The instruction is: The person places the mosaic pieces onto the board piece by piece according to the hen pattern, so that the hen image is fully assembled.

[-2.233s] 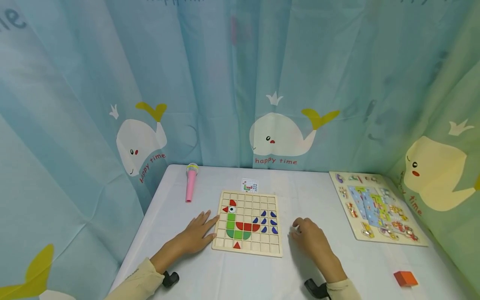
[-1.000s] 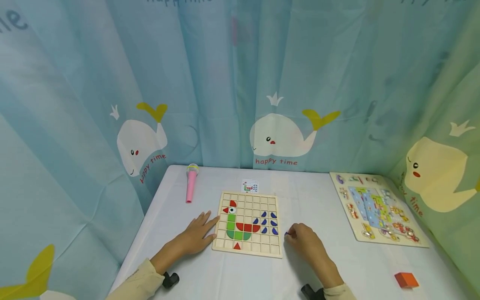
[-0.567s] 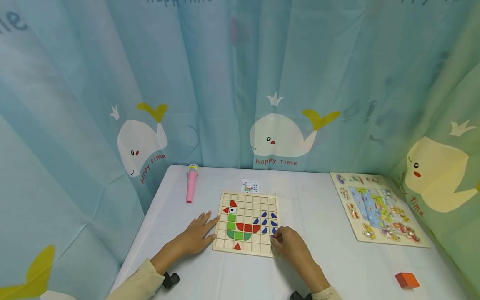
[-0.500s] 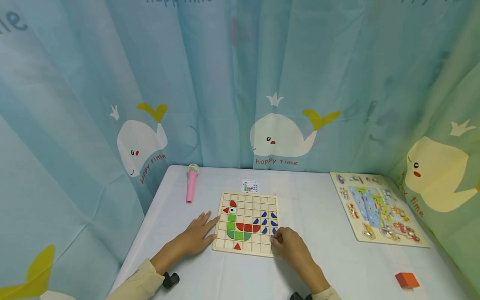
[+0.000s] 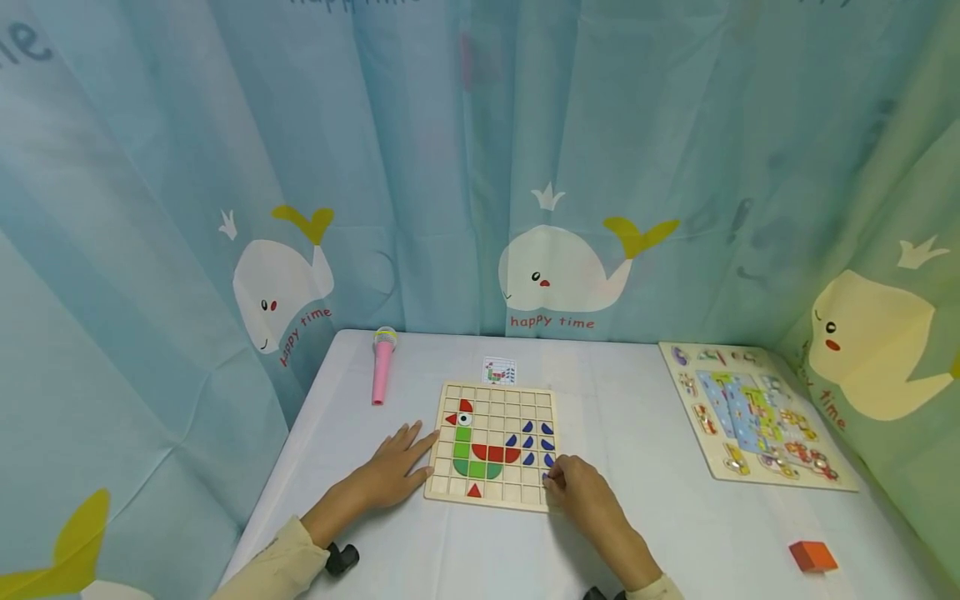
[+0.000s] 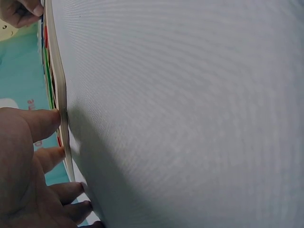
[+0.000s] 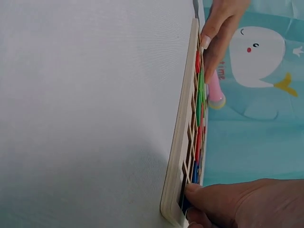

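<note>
A wooden grid board (image 5: 517,493) lies on the white table, with red, green and blue pieces set in it as a bird. My left hand (image 5: 393,473) rests at the board's left edge, fingers spread, thumb and a fingertip touching the rim in the left wrist view. Over the lower right cells, my right hand (image 5: 583,493) pinches a small blue piece (image 7: 185,204) between thumb and fingers. Most of that piece is hidden by the fingers. Several blue curved pieces (image 5: 528,442) sit in cells just above it. A red triangle (image 5: 474,491) occupies the bottom row.
Behind the board lies a small picture card (image 5: 499,371) showing a similar bird. A pink toy microphone (image 5: 382,367) is at the back left. On the right are a picture puzzle board (image 5: 720,467) and an orange block (image 5: 813,557). Whale-printed curtains (image 5: 435,167) hang around the table.
From the table to the right, my right hand has moved left onto the board's lower right with the blue piece, then stayed there. My left hand has kept its place.
</note>
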Tool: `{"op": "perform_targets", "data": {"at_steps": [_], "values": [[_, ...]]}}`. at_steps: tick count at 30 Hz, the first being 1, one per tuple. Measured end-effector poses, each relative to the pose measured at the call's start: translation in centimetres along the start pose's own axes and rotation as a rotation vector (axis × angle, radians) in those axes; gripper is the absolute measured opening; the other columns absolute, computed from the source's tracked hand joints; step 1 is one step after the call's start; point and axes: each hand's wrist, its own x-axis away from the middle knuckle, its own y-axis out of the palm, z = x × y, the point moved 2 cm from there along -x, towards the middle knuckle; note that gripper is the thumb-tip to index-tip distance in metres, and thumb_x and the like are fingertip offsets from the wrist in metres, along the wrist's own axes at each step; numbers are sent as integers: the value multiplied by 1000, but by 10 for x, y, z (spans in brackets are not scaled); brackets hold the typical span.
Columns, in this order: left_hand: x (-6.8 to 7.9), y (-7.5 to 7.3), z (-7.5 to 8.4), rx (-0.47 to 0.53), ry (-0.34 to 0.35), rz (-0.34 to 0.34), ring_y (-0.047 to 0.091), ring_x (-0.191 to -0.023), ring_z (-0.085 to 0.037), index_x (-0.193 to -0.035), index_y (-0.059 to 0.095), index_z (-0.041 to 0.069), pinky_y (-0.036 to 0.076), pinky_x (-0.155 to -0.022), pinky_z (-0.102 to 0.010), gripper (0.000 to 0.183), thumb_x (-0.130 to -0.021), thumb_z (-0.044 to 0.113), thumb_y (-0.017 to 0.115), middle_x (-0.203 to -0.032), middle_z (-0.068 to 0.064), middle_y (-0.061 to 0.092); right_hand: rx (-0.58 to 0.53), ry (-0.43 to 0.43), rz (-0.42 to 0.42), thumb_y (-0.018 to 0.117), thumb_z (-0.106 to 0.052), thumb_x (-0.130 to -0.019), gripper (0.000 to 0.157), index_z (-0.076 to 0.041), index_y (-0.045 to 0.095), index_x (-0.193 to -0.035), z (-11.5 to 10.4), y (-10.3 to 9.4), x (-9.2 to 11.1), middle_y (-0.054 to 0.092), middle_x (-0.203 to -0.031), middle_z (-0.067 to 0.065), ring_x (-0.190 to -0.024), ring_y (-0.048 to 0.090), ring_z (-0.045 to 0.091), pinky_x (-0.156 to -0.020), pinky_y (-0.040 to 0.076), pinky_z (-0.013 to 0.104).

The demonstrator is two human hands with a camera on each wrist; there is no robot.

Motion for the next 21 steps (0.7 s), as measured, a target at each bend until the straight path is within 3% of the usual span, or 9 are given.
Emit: {"op": "perform_targets", "data": {"at_steps": [11,21], "values": [[0,2,-1,6,-4,-6,18,-162,-43,-166,38,19,19,-129,-62,62,-109,38,56,-173,-19,25,115,-14,-1,80,-1,-91,8,-4,72,-90,-3,-1,3,62,-81,1,-72,57,11,-66,55,33],[0,2,0,-5,-7,-6,18,-161,-42,-166,38,20,20,-128,-62,62,-110,38,56,-173,-19,25,119,-42,8,82,5,-85,13,-4,73,-87,-3,-4,4,61,-79,1,-69,53,10,-62,51,28]]}}
